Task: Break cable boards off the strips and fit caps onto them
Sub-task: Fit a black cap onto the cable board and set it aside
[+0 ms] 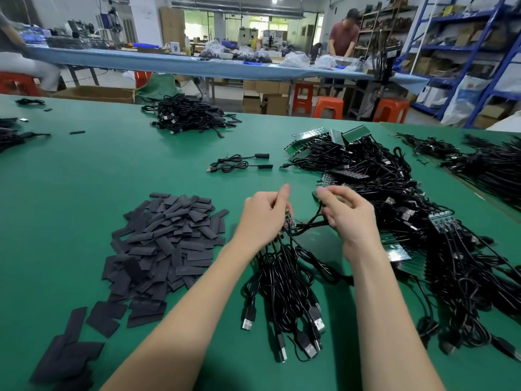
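Cable-board strip [290,224], thin, brittle: being pinched by left hand [265,218] at edge; cable [313,220] being clamped by right hand [348,215] fingers; caps [166,244] soft, light.

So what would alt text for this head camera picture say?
Two bare hands, left hand and right hand, work a strip of boards with black cables over a green table, a pile of black caps to the left.

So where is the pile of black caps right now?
The pile of black caps lies on the green table, left of the left hand, near the front edge.
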The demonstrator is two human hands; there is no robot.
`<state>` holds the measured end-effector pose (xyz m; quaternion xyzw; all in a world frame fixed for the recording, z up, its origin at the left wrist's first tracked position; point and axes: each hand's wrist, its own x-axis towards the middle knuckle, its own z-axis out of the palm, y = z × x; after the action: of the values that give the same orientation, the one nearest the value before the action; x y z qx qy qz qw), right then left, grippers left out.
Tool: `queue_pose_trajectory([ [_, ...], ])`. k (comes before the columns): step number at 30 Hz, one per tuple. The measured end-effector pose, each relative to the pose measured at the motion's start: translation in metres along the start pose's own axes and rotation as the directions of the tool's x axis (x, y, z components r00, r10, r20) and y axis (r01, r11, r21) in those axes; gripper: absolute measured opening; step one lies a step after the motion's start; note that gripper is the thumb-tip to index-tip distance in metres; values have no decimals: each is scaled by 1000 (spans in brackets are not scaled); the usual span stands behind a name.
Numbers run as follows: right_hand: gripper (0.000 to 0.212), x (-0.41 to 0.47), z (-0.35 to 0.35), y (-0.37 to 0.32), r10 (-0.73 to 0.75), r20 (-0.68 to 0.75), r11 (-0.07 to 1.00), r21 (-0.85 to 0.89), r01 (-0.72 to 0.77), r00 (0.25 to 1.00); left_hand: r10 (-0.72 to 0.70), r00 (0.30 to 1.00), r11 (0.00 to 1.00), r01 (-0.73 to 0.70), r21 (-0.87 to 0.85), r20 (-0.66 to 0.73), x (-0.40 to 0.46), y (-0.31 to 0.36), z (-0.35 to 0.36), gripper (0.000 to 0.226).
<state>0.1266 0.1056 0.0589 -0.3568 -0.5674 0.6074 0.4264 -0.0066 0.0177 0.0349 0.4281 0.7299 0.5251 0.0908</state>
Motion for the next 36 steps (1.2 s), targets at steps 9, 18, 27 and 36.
queue_pose_trajectory([
  [9, 7, -12, 25, -26, -284, 79, 953, 133, 272, 956, 197, 974, 980, -192, -48, 110, -1, 17, -11, 23],
  [18, 9, -11, 21, -18, -143, 66, 973, 192, 128, 987, 108, 965, 993, -91, -80, 239, 3, 24, -41, 24],
  [27, 11, -8, 24, -13, -42, 205, 955, 296, -21, 978, -1, 834, 912, 227, -342, 551, 3, 32, -55, 23],
  [36, 21, -11, 27, 1, 163, 394, 985, -13, -172, 904, -175, 730, 945, 314, -96, 661, -5, 14, -65, 24],
])
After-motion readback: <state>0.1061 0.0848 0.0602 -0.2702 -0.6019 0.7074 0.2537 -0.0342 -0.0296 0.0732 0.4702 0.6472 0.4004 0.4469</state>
